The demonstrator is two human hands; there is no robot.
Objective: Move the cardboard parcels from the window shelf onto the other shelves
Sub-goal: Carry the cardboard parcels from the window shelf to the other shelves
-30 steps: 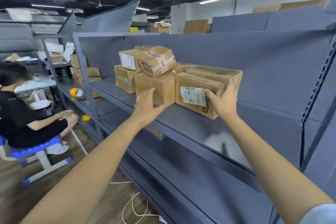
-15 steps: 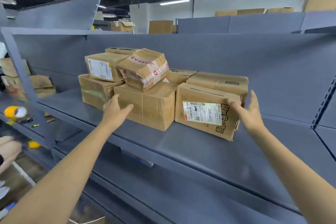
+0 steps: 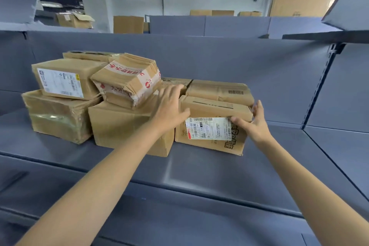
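shelf (image 3: 199, 168): we see a grey metal shelf with a grey back panel, carrying a cluster of cardboard parcels toward its left half.
big plain parcel (image 3: 123, 126): we find it at the front middle of the cluster, touching the labelled parcel on its right.
wrapped parcel (image 3: 56, 114): it sits at the left end under shiny film, with a white-label parcel (image 3: 63, 80) stacked on top.
taped parcel (image 3: 127, 80): crumpled, bound in red-printed tape, it lies tilted on the big plain parcel.
labelled parcel (image 3: 211, 126): it stands at the front right of the cluster on the shelf, a white shipping label on its face; another parcel lies just behind it.
left hand (image 3: 169, 106): our grip is apart, fingers straight and spread, lying at the labelled parcel's top left edge.
right hand (image 3: 253, 122): our grip is clamped on the labelled parcel's upper right corner, thumb on the front face, fingers round the side.
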